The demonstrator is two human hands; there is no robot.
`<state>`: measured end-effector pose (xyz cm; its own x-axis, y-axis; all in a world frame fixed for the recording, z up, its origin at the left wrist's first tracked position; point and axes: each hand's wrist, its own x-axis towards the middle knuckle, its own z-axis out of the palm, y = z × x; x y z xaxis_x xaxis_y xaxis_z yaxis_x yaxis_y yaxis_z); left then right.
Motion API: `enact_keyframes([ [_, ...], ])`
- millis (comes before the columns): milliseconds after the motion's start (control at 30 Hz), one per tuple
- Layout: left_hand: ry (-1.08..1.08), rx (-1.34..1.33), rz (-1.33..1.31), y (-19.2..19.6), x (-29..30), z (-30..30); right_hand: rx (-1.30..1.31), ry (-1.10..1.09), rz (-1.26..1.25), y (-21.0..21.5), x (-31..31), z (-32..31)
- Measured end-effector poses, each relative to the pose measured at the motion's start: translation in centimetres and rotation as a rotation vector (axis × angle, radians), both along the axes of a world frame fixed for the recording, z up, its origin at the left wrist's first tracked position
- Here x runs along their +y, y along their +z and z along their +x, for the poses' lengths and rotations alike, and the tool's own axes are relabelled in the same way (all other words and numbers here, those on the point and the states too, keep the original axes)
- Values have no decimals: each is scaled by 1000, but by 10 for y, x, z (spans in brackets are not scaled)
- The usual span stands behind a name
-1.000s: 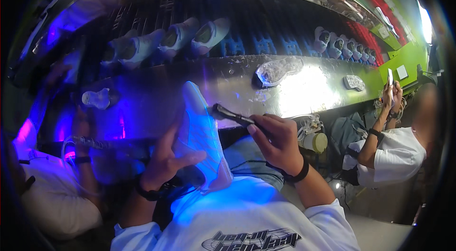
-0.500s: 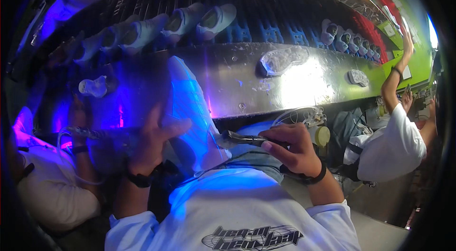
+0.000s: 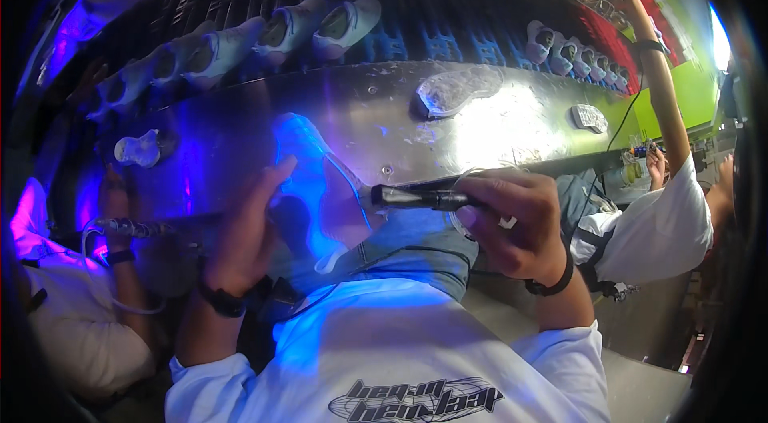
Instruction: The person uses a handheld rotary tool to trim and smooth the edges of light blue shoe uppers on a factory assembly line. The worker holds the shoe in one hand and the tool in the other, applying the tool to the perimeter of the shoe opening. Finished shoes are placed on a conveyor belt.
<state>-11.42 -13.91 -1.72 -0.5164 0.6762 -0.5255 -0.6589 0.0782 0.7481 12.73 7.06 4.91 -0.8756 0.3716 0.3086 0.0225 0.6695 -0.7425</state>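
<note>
Over the lap (image 3: pixel 424 259), a white shoe (image 3: pixel 314 175), lit blue, is held by the left hand (image 3: pixel 250 223), its grip closed about the shoe's left side. The right hand (image 3: pixel 516 219) has its grip shut around a dark brush (image 3: pixel 424 198), whose tip seems to meet the shoe's right side, though blur obscures the contact. Beyond, a pale sole-shaped piece (image 3: pixel 460 89) lies on the metal desk (image 3: pixel 352 99); farther off stand more white shoes (image 3: pixel 362 29) in a row.
</note>
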Motion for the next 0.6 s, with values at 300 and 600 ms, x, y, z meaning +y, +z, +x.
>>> enact_keyframes([
  [300,-430,725,140,-16,-24,2,71,82,173,21,26,-10],
  [600,-330,-9,74,2,-29,32,128,115,169,16,38,-14],
])
